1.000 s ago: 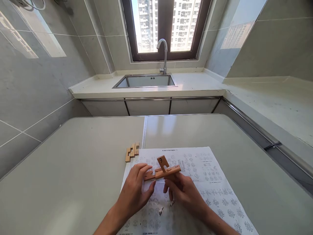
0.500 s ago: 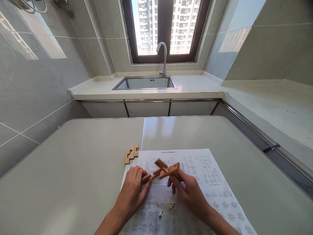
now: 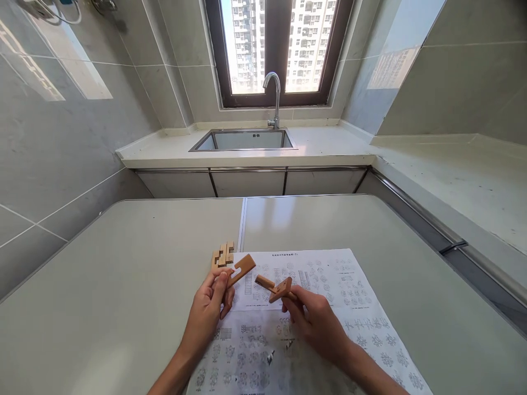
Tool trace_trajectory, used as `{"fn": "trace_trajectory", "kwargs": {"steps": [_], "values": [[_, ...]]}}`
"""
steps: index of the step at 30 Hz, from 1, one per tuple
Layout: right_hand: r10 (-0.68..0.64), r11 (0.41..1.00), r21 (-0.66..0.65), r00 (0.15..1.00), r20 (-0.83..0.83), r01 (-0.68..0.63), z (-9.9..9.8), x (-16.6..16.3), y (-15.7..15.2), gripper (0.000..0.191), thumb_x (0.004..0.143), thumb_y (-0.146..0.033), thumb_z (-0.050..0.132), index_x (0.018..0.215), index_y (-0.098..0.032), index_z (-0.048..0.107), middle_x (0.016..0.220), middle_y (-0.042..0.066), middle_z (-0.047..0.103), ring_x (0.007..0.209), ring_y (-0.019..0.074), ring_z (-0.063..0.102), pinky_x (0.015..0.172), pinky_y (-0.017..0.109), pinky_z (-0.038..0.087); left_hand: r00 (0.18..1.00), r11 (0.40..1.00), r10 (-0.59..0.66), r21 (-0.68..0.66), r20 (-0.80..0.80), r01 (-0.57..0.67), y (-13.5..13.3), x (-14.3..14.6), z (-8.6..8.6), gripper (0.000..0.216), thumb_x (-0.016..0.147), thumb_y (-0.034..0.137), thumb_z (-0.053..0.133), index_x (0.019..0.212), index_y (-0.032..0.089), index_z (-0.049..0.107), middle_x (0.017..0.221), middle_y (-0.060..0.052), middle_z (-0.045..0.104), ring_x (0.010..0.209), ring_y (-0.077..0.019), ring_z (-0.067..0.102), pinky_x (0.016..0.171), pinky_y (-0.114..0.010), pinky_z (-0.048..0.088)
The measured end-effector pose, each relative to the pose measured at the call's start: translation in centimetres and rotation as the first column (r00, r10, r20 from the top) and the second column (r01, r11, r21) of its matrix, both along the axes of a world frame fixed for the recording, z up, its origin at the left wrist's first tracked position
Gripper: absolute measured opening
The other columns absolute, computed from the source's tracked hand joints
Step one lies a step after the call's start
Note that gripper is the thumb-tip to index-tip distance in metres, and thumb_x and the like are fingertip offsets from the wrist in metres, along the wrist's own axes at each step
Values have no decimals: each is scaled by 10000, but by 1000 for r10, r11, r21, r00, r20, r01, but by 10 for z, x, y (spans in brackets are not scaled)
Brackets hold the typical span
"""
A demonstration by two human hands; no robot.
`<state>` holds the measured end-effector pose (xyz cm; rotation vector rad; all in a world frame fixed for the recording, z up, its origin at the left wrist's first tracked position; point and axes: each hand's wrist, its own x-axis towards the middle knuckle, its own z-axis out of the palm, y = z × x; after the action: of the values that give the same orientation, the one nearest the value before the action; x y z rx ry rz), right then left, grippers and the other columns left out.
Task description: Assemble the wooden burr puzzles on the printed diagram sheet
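Head view: your tabletop (image 3: 123, 285) fills the lower picture, pale, with a seam running down its middle. Beyond it stand a counter with a sink (image 3: 242, 139) and a tap (image 3: 274, 93) under a window (image 3: 280, 49); all of that is well apart from your work.

On the tabletop lies a printed sheet (image 3: 329, 307) of small diagrams, partly under your forearms. Just beside its far left corner rests a small stack of wooden pieces (image 3: 222, 255), apart from both hands.

Your left hand (image 3: 209, 312) is closed on a notched wooden bar (image 3: 241, 267), pinched at its near end and held just above the sheet's left edge, its free end pointing up and to the right. Your right hand (image 3: 317, 323) grips a second wooden piece (image 3: 275, 287), which looks like two short bars joined at an angle. The two held pieces are near each other but not touching.

By the look of it, you are between fits: the parts are separate. Joining them would call for turning the bar so that its notch faces the other piece's slot. Nothing stands between your hands; the stack sits close behind the left one.
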<state>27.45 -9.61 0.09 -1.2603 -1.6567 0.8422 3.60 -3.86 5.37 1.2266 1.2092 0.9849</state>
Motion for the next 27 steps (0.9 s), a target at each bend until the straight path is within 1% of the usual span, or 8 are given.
{"fn": "trace_trajectory", "kwargs": {"steps": [3,7,10,12,14,19,23,27], "values": [[31,999,10,999,18,-31,2,0,-1,248,1090,-335,478,991,-222,676,765,35,709,590,162,587,588,281,458,996,999,-26,-33,84,29,-1,-2,-2,503,925,709,633,970,213,560,538,111,387,492,-91,275,486,-194,240],[73,997,10,997,21,-74,7,-1,-3,259,1094,-331,471,1009,-224,691,755,32,703,586,163,579,584,280,453,988,996,-78,-36,134,83,-1,-7,-2,534,898,713,667,824,192,575,581,93,328,533,-92,234,512,-207,246],[111,993,41,990,82,-114,9,-3,-4,264,1092,-318,467,1024,-221,703,752,32,699,582,161,566,582,280,440,980,989,-145,-12,133,148,-2,-7,1,602,894,750,631,690,194,520,655,39,394,590,-119,304,557,-239,312],[126,987,76,980,151,-139,9,-5,-6,253,1088,-314,482,1039,-217,711,720,23,685,560,152,543,572,278,415,971,979,-202,27,129,200,-4,-6,4,611,910,734,616,648,196,492,716,7,434,650,-146,370,607,-262,366],[147,976,124,962,228,-179,8,-9,-8,245,1088,-309,497,1011,-218,710,687,16,671,545,146,534,562,278,383,953,964,-265,38,144,262,-6,-4,6,598,926,707,614,643,194,492,778,-8,453,682,-158,401,635,-277,401],[181,930,223,894,409,-291,4,-20,-18,232,1069,-236,520,892,-230,669,658,12,681,539,153,542,583,302,353,895,910,-402,-27,196,414,-12,-2,5,579,893,717,652,698,186,529,954,-37,522,714,-155,458,634,-274,442],[130,908,291,862,490,-302,-3,-29,-24,317,1025,-182,536,713,-232,556,584,-9,630,486,139,490,581,309,353,875,884,-458,-21,155,466,-15,2,2,585,896,721,646,695,184,529,937,-45,567,739,-164,509,664,-269,448],[123,884,332,848,516,-330,-6,-32,-25,290,1011,-181,559,728,-241,541,576,-18,624,481,145,495,562,321,332,869,872,-488,-6,88,490,-19,8,4,574,912,681,656,662,187,504,921,-55,611,782,-180,546,755,-296,468]]}}
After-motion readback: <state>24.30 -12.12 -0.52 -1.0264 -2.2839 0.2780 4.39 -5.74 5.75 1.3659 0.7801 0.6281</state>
